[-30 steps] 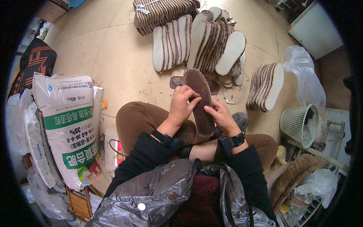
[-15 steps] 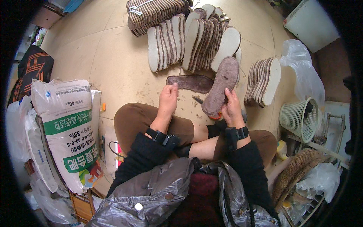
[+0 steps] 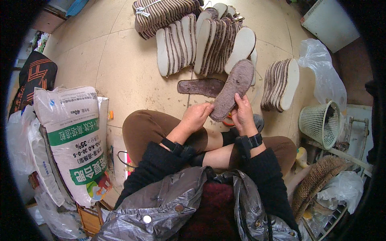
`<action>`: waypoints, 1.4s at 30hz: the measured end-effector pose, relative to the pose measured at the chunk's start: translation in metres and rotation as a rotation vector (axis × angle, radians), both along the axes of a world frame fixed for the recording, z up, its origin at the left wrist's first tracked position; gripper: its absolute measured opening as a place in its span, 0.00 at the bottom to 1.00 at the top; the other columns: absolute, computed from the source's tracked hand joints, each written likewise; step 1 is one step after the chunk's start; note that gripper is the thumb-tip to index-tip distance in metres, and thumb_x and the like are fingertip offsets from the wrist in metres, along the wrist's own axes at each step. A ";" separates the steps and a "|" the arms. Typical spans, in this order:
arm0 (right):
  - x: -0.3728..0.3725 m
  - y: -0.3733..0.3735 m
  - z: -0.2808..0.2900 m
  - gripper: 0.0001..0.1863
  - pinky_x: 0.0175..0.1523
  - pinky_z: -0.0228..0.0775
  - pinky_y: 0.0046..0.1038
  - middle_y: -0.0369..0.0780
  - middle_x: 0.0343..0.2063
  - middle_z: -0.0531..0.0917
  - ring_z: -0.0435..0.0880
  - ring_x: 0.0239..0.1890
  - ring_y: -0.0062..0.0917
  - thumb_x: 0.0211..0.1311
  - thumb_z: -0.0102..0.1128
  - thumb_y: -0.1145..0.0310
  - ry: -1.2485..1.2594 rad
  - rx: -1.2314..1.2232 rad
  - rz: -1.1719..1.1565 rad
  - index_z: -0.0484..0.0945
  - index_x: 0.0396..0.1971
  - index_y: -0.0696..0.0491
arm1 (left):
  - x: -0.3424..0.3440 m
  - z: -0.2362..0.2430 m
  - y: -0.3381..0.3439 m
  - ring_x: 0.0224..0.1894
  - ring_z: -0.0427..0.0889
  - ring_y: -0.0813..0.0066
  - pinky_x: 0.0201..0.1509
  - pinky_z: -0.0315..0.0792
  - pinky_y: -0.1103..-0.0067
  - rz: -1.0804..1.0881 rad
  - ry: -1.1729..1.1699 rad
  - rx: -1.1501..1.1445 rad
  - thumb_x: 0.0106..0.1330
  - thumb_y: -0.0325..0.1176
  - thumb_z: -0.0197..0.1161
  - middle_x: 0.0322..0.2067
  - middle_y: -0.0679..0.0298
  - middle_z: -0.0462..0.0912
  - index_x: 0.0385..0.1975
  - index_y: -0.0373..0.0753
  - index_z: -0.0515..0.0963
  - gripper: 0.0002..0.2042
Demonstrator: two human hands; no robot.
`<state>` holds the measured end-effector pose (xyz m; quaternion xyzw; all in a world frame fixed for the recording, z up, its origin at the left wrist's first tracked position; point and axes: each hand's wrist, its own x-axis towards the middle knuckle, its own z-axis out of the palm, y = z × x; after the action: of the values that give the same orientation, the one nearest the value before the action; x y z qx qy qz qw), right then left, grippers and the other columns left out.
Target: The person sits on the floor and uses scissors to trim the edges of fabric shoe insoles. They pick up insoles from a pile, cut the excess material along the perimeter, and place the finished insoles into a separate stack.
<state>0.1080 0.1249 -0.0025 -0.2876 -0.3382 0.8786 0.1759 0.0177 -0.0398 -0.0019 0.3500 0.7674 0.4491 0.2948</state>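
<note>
A fuzzy grey-brown insole (image 3: 237, 86) is held up in front of me, tilted, its pile side showing. My right hand (image 3: 244, 116) grips its right edge, thumb on the fuzzy face. At its lower left edge, the closed fingers of my left hand (image 3: 196, 117) pinch the rim. Another brown insole (image 3: 197, 87) lies pile up on the floor just beyond. Behind it stand rows of insoles on edge (image 3: 175, 47), with white backs and brown pile. A smaller row of insoles (image 3: 280, 85) stands to the right. Something orange-handled (image 3: 228, 120) is partly hidden below the held insole.
A bundle of insoles tied with white string (image 3: 164, 18) lies at the back. To my left stands a large white-and-green sack (image 3: 74, 136). On the right are a pale plastic basket (image 3: 317, 124), a clear plastic bag (image 3: 321, 72) and a woven brown item (image 3: 317, 184). Dark scraps dot the floor.
My left hand has moved right and toward me, from above the floor insole to the edge of the held one. The held insole has shifted slightly left and tilted more.
</note>
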 end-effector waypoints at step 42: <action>0.014 0.053 -0.019 0.12 0.45 0.71 0.29 0.40 0.43 0.75 0.75 0.43 0.25 0.65 0.47 0.73 -0.351 0.453 -0.316 0.65 0.47 0.56 | -0.077 -0.061 0.029 0.47 0.77 0.56 0.48 0.72 0.63 0.005 0.515 -0.696 0.58 0.36 0.58 0.48 0.55 0.75 0.51 0.40 0.71 0.20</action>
<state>0.1219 0.1782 -0.0218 -0.4371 -0.5012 0.6800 0.3087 -0.0588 -0.0108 -0.0631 0.3283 0.9226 0.0620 0.1929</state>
